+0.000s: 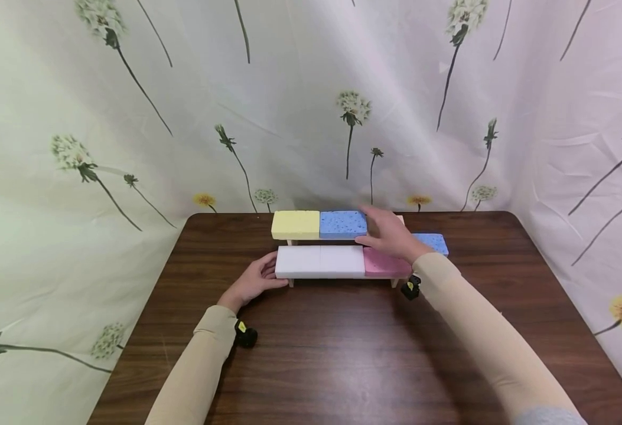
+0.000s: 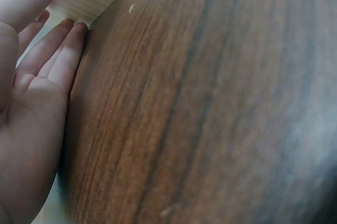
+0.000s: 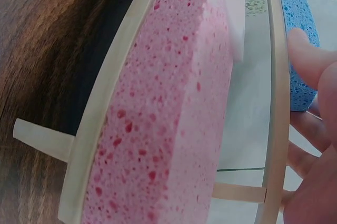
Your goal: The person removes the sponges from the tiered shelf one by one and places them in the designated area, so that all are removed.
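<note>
On a two-level pale wooden rack (image 3: 278, 145), a yellow sponge (image 1: 296, 225) and a speckled blue sponge (image 1: 342, 224) lie side by side along the back level. Two white sponge blocks (image 1: 319, 261) and a pink sponge (image 1: 385, 263) fill the front one. My right hand (image 1: 393, 233) pinches the right end of the back-level blue sponge, thumb on its near side and fingers beyond. My left hand (image 1: 254, 281) rests at the rack's left end, its straight fingers (image 2: 68, 58) beside the wood and thumb at the front leg.
Another blue sponge (image 1: 433, 243) lies to the right of the rack, partly hidden by my right forearm. The dark wooden table (image 1: 316, 366) ends at a flower-print cloth (image 1: 300, 136) close behind the rack. Each wrist carries a small black camera (image 1: 246, 334).
</note>
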Motion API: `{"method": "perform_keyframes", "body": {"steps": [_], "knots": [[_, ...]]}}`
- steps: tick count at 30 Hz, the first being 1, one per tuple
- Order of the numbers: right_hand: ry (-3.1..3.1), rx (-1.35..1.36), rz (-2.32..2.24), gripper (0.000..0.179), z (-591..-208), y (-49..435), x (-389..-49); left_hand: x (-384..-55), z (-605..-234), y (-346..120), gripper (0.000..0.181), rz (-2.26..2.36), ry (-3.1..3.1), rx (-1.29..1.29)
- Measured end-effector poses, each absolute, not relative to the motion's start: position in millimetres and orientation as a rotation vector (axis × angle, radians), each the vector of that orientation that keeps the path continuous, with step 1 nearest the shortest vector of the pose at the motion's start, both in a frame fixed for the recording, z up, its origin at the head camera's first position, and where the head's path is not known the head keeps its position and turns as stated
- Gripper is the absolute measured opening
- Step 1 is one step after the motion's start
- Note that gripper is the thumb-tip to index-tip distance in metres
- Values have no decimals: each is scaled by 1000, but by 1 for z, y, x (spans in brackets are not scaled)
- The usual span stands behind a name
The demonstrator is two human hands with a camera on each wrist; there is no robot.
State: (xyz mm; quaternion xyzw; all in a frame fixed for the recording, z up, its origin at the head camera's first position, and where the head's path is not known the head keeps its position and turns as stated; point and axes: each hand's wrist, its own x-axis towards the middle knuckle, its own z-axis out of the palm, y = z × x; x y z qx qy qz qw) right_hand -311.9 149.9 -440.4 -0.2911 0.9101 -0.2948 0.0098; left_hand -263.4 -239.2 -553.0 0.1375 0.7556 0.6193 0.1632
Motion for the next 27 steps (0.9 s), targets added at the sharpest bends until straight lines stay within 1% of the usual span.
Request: {"method": "perform_keyframes", "body": {"steps": [4,17,27], "knots": [[2848,-926,-936,83,-440,151,-312,-263,-552,-238,92,1766,2153,398],[2867,-746,-948,75,-435,163,-304,-261,-554,-239,90,1765,2154,383],[2889,-700,-991,70,-435,179,-303,-262,-553,-238,89,1762,2162,390]]}}
